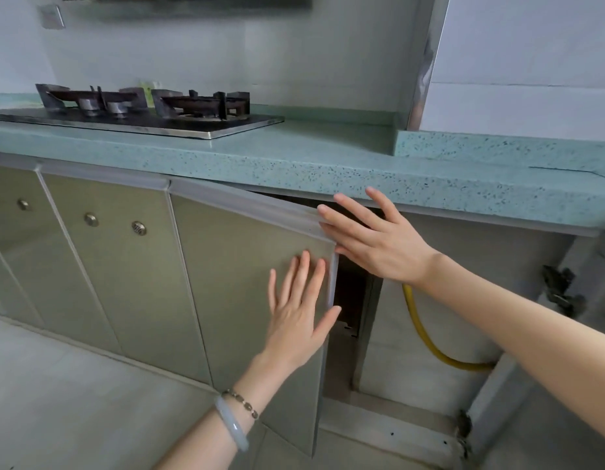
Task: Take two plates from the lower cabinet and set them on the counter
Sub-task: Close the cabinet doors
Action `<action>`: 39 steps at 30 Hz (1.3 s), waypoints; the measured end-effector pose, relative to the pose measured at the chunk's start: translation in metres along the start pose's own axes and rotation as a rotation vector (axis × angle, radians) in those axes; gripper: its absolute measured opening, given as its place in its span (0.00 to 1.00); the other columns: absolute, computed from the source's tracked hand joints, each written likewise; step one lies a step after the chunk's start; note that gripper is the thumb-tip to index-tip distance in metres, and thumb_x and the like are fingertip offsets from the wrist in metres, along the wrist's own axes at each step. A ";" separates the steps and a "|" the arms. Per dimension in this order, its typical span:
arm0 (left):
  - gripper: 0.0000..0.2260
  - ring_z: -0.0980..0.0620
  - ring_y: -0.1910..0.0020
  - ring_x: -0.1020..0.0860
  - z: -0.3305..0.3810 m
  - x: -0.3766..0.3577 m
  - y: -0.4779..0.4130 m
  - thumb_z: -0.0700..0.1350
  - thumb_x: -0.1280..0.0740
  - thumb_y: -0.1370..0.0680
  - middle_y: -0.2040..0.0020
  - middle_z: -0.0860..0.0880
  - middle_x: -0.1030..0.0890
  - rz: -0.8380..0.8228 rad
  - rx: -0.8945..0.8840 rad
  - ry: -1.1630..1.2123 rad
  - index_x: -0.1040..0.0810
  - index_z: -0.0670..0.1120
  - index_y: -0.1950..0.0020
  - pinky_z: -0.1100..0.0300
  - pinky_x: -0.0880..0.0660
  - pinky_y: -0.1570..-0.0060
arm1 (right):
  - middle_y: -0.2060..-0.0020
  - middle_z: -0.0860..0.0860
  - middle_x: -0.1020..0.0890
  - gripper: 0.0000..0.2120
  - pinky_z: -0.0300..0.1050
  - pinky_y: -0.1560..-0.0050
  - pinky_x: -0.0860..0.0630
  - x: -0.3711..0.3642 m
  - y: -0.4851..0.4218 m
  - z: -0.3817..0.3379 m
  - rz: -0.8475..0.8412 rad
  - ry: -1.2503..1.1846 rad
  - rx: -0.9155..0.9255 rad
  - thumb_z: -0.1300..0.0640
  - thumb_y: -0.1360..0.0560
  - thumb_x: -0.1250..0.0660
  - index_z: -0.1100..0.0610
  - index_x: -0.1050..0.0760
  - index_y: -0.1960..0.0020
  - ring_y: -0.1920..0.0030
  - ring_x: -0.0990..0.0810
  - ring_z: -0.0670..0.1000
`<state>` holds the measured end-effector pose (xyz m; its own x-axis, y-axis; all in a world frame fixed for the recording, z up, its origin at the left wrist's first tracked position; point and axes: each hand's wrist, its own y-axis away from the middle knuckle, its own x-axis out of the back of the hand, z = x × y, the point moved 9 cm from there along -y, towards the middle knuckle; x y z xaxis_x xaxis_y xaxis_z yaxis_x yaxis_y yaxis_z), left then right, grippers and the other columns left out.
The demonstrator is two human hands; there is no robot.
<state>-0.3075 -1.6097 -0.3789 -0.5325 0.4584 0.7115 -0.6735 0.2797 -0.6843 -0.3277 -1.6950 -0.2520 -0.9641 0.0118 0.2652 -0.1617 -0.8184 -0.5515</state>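
Left hand point(299, 312) flat on cabinet door point(246, 266); right hand point(372, 239) fingers point(331, 212) at top corner.

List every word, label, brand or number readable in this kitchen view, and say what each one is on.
None can be read.
Gas hob: no visible brand or markings.
Cabinet door and counter: no print.
Wall plate: blank or too blurred to tell.

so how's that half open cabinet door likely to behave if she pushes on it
The cabinet door looks like a rigid flat panel, so it should swing as one piece rather than flex. With no knob visible on it, the left hand lies flat against a smooth face that may be slippery.
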 end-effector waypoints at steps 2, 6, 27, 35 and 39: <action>0.33 0.49 0.22 0.55 0.000 -0.006 -0.007 0.60 0.46 0.20 0.21 0.45 0.54 -0.020 -0.019 0.002 0.55 0.48 0.22 0.41 0.56 0.27 | 0.26 0.51 0.38 0.21 0.61 0.28 0.46 -0.006 0.004 0.003 -0.047 0.007 -0.028 0.48 0.19 0.43 0.55 0.29 0.30 0.27 0.39 0.56; 0.32 0.48 0.21 0.53 -0.002 -0.022 -0.019 0.61 0.47 0.20 0.21 0.46 0.53 -0.061 -0.030 -0.020 0.53 0.50 0.21 0.42 0.56 0.26 | 0.25 0.55 0.38 0.26 0.62 0.27 0.49 -0.022 0.012 0.008 -0.167 0.015 -0.052 0.43 0.19 0.47 0.51 0.40 0.24 0.25 0.41 0.58; 0.33 0.44 0.22 0.46 -0.002 -0.047 -0.053 0.63 0.48 0.21 0.21 0.43 0.46 -0.090 -0.025 -0.107 0.45 0.46 0.22 0.41 0.55 0.26 | 0.24 0.54 0.38 0.32 0.61 0.27 0.47 -0.050 0.015 0.017 -0.409 0.206 -0.128 0.39 0.21 0.48 0.56 0.41 0.24 0.24 0.40 0.55; 0.31 0.41 0.25 0.42 0.055 -0.035 -0.039 0.61 0.46 0.22 0.23 0.40 0.41 -0.039 -0.162 0.112 0.42 0.43 0.26 0.41 0.45 0.27 | 0.28 0.59 0.32 0.24 0.64 0.29 0.38 0.006 0.033 0.017 -0.386 -0.019 -0.407 0.48 0.23 0.40 0.55 0.31 0.29 0.28 0.34 0.61; 0.32 0.43 0.24 0.47 0.093 -0.029 -0.024 0.64 0.52 0.20 0.24 0.38 0.40 -0.077 -0.238 0.310 0.46 0.42 0.24 0.44 0.49 0.26 | 0.30 0.61 0.30 0.22 0.63 0.30 0.36 0.051 0.053 0.019 -0.359 -0.105 -0.589 0.51 0.23 0.37 0.56 0.28 0.31 0.29 0.32 0.63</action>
<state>-0.3239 -1.7082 -0.3681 -0.2809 0.6511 0.7051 -0.5486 0.4938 -0.6747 -0.3814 -1.7489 -0.2531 -0.8091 0.1430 0.5700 -0.5822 -0.3263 -0.7447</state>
